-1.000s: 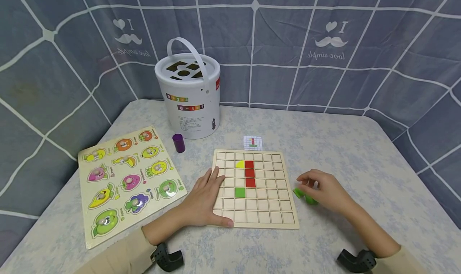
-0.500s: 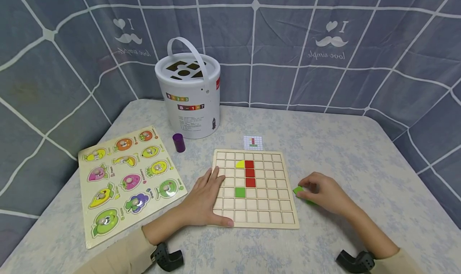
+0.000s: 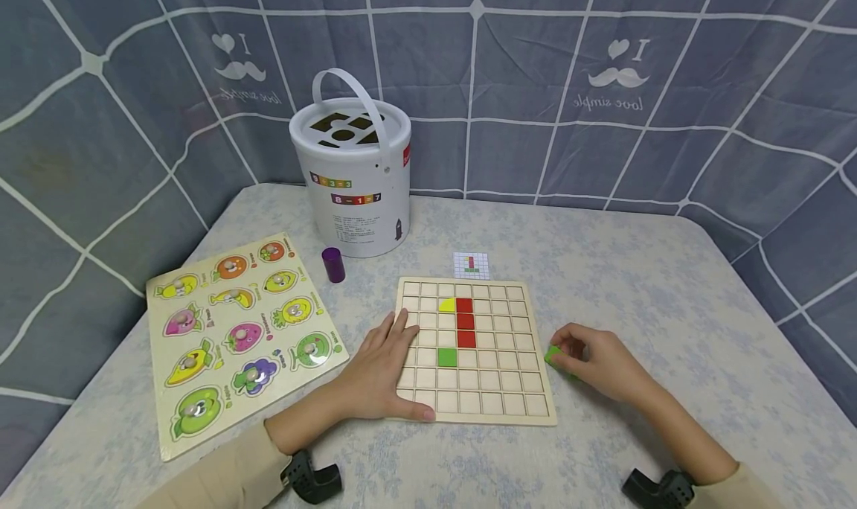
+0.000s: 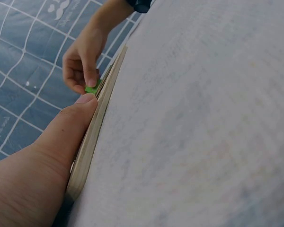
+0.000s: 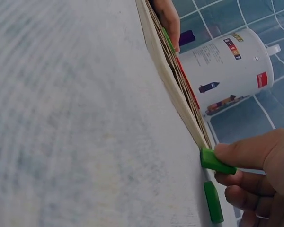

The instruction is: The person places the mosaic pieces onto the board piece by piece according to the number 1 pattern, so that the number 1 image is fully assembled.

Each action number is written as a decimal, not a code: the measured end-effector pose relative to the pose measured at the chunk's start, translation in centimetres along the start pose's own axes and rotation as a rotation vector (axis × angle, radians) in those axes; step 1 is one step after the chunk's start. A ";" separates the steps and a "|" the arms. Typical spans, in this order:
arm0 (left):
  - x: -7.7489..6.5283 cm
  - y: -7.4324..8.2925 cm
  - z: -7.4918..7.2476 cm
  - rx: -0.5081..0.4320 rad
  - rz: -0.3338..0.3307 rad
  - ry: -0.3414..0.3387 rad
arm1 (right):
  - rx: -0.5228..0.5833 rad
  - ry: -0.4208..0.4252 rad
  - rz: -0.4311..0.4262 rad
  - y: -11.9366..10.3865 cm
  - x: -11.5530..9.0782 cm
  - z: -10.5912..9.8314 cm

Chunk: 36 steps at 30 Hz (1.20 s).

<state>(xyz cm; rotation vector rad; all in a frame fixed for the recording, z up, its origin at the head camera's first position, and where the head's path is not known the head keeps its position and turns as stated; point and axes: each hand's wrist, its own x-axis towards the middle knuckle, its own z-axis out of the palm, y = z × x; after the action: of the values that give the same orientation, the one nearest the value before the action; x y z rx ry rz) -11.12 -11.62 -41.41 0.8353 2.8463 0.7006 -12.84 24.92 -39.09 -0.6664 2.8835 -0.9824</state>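
My left hand point(image 3: 378, 371) rests with spread fingers on the left side of a wooden grid board point(image 3: 505, 403), its thumb along the near edge. On the board sit a yellow rounded tile point(image 3: 447, 306), a column of red square tiles point(image 3: 466, 322) and a green square tile point(image 3: 447, 357). Just off the board's right edge, my right hand point(image 3: 605, 364) pinches a green tile point(image 5: 217, 161) between thumb and fingers. A second green tile point(image 5: 213, 202) lies on the table below it in the right wrist view, mostly hidden by the hand in the head view.
A small printed pattern card point(image 3: 472, 266) lies behind the board. A white lidded bucket point(image 3: 361, 219) and a purple cylinder point(image 3: 332, 265) stand at back left. The fruit puzzle board point(image 3: 268, 360) lies left of my left hand.
My right hand has closed its thumb and fingers on a green tile and shifted slightly toward the board with it. The left hand has stayed in place.
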 end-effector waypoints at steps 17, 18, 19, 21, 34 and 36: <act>0.0 0.1 -0.1 -0.004 0.005 0.001 | 0.049 0.013 -0.119 -1.8 1.3 -0.1; 0.0 0.1 -0.1 -0.004 0.004 0.001 | 0.051 0.012 -0.123 -1.9 1.5 0.0; 0.0 0.1 -0.1 -0.004 0.004 0.000 | 0.053 0.009 -0.127 -2.1 1.6 0.0; 0.0 0.1 -0.1 -0.006 0.004 0.001 | 0.054 0.004 -0.133 -2.3 1.9 0.1; 0.0 0.1 -0.1 -0.010 -0.002 -0.001 | 0.075 -0.075 -0.143 -4.7 3.7 0.9; 0.0 0.1 -0.1 -0.011 -0.002 -0.001 | 0.083 -0.092 -0.155 -5.1 4.0 1.1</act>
<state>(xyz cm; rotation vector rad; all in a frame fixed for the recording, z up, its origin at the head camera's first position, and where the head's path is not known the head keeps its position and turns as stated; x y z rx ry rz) -11.09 -11.62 -41.27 0.8304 2.8391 0.7143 -14.30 19.05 -36.57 -0.9140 2.7295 -1.0521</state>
